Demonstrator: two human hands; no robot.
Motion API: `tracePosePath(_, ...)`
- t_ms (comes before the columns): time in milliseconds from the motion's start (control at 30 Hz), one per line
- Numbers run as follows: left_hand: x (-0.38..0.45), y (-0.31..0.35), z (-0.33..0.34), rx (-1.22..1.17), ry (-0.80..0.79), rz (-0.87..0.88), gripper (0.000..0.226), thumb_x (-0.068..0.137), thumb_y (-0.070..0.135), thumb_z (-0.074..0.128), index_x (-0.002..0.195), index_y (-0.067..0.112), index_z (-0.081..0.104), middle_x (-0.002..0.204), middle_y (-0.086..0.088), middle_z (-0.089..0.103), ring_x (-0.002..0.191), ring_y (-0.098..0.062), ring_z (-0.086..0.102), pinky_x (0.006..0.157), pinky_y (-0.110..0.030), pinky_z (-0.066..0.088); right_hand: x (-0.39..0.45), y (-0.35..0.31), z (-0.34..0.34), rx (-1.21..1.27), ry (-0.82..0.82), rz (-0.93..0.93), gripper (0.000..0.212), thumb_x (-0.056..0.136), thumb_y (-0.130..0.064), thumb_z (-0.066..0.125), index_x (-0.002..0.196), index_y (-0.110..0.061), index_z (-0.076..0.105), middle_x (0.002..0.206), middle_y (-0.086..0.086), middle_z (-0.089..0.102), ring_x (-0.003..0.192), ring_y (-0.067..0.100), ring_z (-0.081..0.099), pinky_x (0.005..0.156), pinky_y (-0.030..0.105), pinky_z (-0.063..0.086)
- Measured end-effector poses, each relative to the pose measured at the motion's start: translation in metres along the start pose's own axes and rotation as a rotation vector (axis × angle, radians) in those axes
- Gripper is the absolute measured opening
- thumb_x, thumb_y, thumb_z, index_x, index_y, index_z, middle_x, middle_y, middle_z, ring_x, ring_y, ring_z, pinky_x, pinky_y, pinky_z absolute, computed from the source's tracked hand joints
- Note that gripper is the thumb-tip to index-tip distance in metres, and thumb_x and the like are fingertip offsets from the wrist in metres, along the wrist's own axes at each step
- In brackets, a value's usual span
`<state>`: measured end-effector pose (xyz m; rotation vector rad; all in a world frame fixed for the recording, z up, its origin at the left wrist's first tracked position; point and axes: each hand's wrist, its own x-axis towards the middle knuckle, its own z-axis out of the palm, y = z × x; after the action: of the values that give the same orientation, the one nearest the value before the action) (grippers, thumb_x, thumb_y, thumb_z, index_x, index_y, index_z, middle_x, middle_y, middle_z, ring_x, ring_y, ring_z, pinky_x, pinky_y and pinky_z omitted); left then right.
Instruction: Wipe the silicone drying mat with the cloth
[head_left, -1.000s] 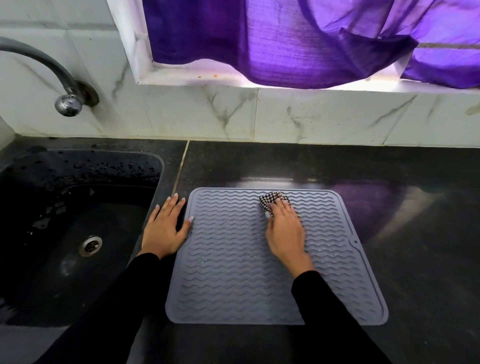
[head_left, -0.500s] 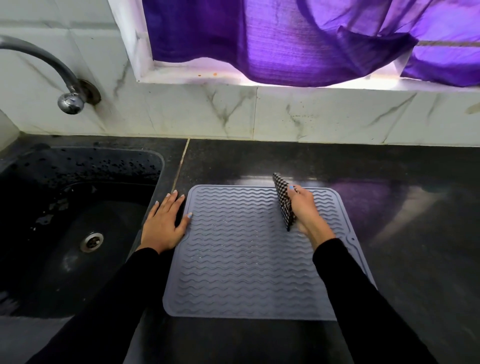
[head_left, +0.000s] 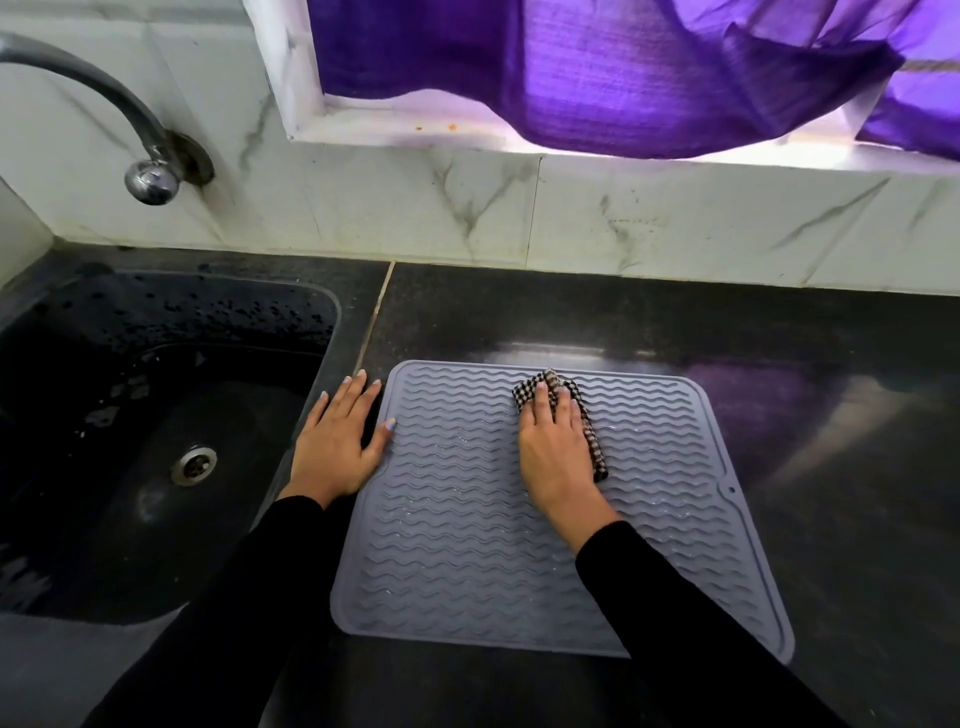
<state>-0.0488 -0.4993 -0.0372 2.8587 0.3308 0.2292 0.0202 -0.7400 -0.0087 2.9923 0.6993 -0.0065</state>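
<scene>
A grey silicone drying mat (head_left: 467, 545) with wavy ridges lies flat on the black counter, right of the sink. My right hand (head_left: 556, 447) presses a black-and-white checked cloth (head_left: 592, 441) flat onto the mat's far middle; the cloth sticks out past the fingertips and along the hand's right side. My left hand (head_left: 335, 436) lies flat, fingers spread, on the counter at the mat's left edge, its thumb resting on the mat's rim. Both arms wear black sleeves.
A black sink (head_left: 145, 447) with a metal drain lies to the left, a metal tap (head_left: 150, 176) above it. A white marble wall (head_left: 571, 218) backs the black counter (head_left: 831, 415). A purple curtain (head_left: 597, 67) hangs in the window.
My right hand had lifted the cloth on edge near the mat's far right; now it is back toward the far middle with the cloth pressed flat. The left hand stays put.
</scene>
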Motion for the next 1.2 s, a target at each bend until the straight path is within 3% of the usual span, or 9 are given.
tracePosePath(133, 0.000, 0.000, 0.000, -0.004, 0.003, -0.002, 0.083, 0.080, 0.065, 0.009, 0.146, 0.019, 0.031, 0.156, -0.001, 0.023, 0.145, -0.015, 0.016, 0.119, -0.036, 0.007, 0.002, 0.000, -0.005, -0.009, -0.036, -0.065, 0.055, 0.093, -0.004, 0.034, 0.145, 0.001, 0.015, 0.154, 0.021, 0.007, 0.140, 0.044, 0.009, 0.116, 0.047, 0.008)
tracePosePath(333, -0.001, 0.002, -0.004, -0.008, -0.016, -0.010, 0.086, 0.077, 0.067, 0.006, 0.147, 0.021, 0.029, 0.156, 0.000, 0.022, 0.145, -0.013, 0.014, 0.119, -0.035, 0.006, 0.014, 0.040, -0.037, 1.343, 0.049, 0.423, 0.031, 0.097, -0.016, 0.044, 0.123, -0.011, 0.060, 0.122, 0.010, 0.061, 0.106, 0.023, 0.059, 0.087, 0.025, 0.045)
tracePosePath(433, -0.002, 0.002, -0.005, -0.014, -0.017, -0.011, 0.086, 0.077, 0.067, 0.006, 0.147, 0.021, 0.029, 0.156, 0.000, 0.021, 0.145, -0.013, 0.014, 0.119, -0.034, 0.006, 0.008, 0.019, -0.036, 1.039, 0.148, 0.275, 0.032, 0.096, -0.013, 0.043, 0.126, -0.013, 0.056, 0.130, 0.005, 0.055, 0.109, 0.019, 0.056, 0.091, 0.013, 0.036)
tracePosePath(600, 0.000, 0.001, -0.004, -0.021, -0.014, -0.008, 0.085, 0.079, 0.067, 0.007, 0.146, 0.021, 0.029, 0.156, 0.000, 0.022, 0.145, -0.013, 0.014, 0.119, -0.034, 0.006, -0.004, -0.023, -0.001, 0.363, 0.120, 0.022, 0.060, 0.090, 0.001, 0.040, 0.146, -0.011, 0.022, 0.156, 0.013, 0.009, 0.144, 0.030, 0.004, 0.118, 0.038, 0.000)
tracePosePath(767, 0.001, -0.002, -0.001, -0.008, -0.015, -0.001, 0.083, 0.080, 0.066, 0.008, 0.147, 0.021, 0.029, 0.157, 0.000, 0.021, 0.145, -0.013, 0.014, 0.119, -0.035, 0.006, -0.001, -0.031, 0.004, 0.220, 0.073, 0.024, 0.064, 0.088, 0.004, 0.030, 0.147, -0.007, 0.009, 0.154, 0.022, -0.002, 0.142, 0.039, -0.002, 0.116, 0.045, -0.003)
tracePosePath(900, 0.000, -0.001, -0.002, -0.013, -0.017, -0.001, 0.083, 0.080, 0.066, 0.008, 0.147, 0.020, 0.029, 0.157, 0.000, 0.021, 0.145, -0.013, 0.013, 0.119, -0.034, 0.005, 0.003, -0.026, -0.004, 0.222, 0.012, -0.031, 0.065, 0.088, 0.002, 0.040, 0.147, -0.008, 0.014, 0.155, 0.021, 0.003, 0.143, 0.036, 0.003, 0.118, 0.042, 0.002)
tracePosePath(1000, -0.001, 0.000, -0.003, -0.017, -0.020, -0.003, 0.085, 0.079, 0.067, 0.007, 0.147, 0.020, 0.029, 0.157, 0.001, 0.021, 0.145, -0.012, 0.013, 0.119, -0.033, 0.005, 0.009, -0.005, -0.018, 0.604, -0.008, -0.001, 0.052, 0.091, -0.001, 0.045, 0.140, -0.014, 0.037, 0.153, 0.009, 0.023, 0.136, 0.023, 0.032, 0.114, 0.033, 0.017)
tracePosePath(1067, 0.000, 0.000, -0.003, -0.017, -0.015, -0.005, 0.085, 0.079, 0.067, 0.007, 0.147, 0.021, 0.029, 0.156, 0.001, 0.021, 0.145, -0.012, 0.014, 0.119, -0.033, 0.005, 0.009, 0.000, -0.026, 0.934, 0.037, 0.096, 0.042, 0.094, -0.004, 0.042, 0.134, -0.017, 0.047, 0.149, 0.005, 0.034, 0.108, 0.015, 0.053, 0.099, 0.028, 0.037)
tracePosePath(1200, 0.000, -0.001, -0.002, -0.017, -0.018, -0.002, 0.085, 0.078, 0.067, 0.007, 0.147, 0.021, 0.029, 0.156, 0.001, 0.021, 0.145, -0.012, 0.014, 0.119, -0.033, 0.005, 0.001, -0.027, -0.021, 0.810, 0.200, 0.110, 0.048, 0.092, -0.002, 0.042, 0.138, -0.015, 0.041, 0.151, 0.003, 0.026, 0.140, 0.019, 0.024, 0.112, 0.027, 0.007)
